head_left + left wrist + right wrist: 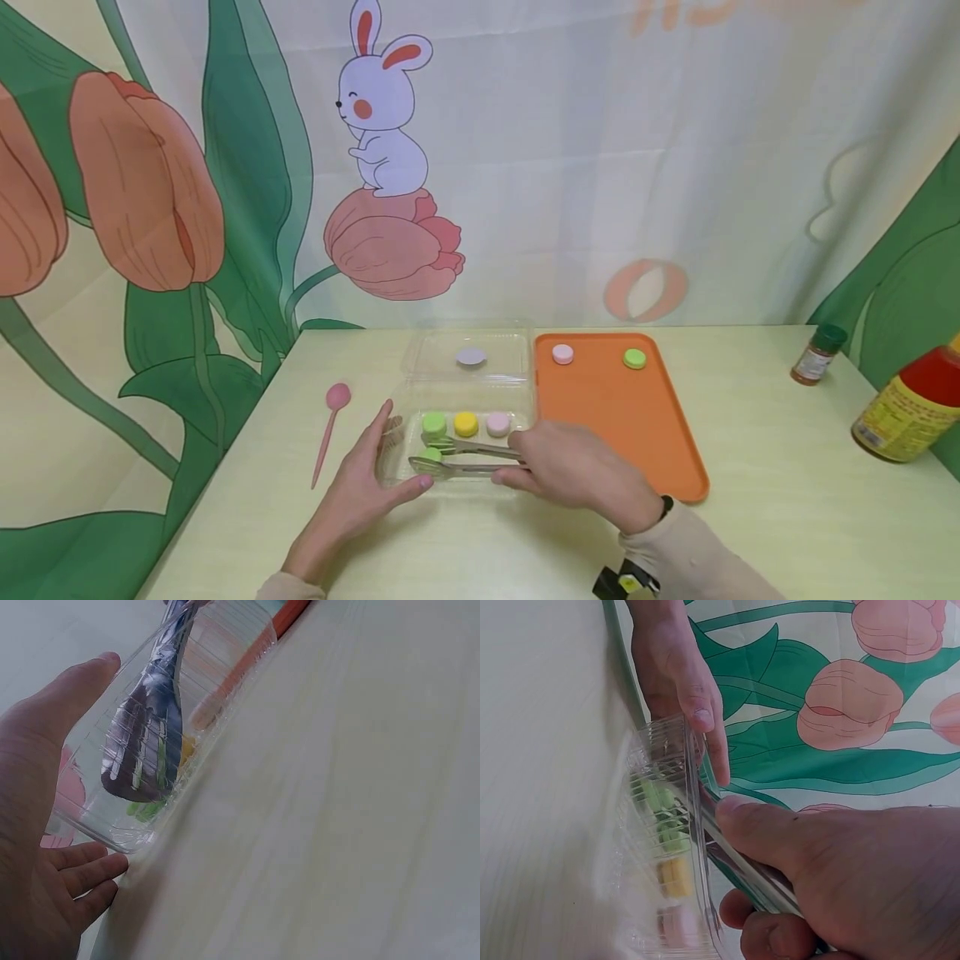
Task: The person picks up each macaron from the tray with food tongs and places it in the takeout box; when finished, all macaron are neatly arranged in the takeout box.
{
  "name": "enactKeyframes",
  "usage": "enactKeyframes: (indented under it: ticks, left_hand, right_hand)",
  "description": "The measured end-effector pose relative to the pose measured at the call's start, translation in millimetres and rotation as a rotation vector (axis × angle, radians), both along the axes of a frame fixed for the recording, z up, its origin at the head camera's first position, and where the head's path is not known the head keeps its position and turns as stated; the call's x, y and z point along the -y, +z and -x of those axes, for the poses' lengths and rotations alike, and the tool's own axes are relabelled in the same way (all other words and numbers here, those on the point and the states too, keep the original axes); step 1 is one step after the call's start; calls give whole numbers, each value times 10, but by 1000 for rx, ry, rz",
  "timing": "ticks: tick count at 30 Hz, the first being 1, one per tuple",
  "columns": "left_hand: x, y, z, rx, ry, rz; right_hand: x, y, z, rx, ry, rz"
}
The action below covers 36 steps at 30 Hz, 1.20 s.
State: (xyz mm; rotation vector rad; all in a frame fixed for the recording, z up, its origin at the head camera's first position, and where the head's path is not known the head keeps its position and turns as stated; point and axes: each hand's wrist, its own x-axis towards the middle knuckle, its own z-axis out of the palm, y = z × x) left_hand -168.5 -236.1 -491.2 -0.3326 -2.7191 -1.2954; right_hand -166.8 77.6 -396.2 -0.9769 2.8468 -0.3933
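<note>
Head view shows the orange tray (622,425); wrist views miss most of it. Right hand (577,475) squeezes tongs (465,458). Left hand (360,492), fingers straight, touches the clear box (397,467).

My right hand (577,471) grips metal tongs (457,458) whose tips close around a green macaron (431,455) in the clear plastic box (457,400). My left hand (360,492) steadies the box's left end. An orange tray (622,417) lies just beside it.
</note>
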Motion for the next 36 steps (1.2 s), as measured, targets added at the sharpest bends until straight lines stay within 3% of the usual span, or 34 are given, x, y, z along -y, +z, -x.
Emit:
enactKeyframes:
  ticks: [17,26,36]
  left_hand:
    - [-1,11,-7,-4,-3,2]
    - [-8,13,-7,-8,-10,-7]
    - [-4,-3,1,4,-6,-5]
  right_hand:
    - [-31,-2,-13,17,-16,24]
    - [-124,91,-46,-8,-27,73]
    - [-368,148,-8,-17,-115,154]
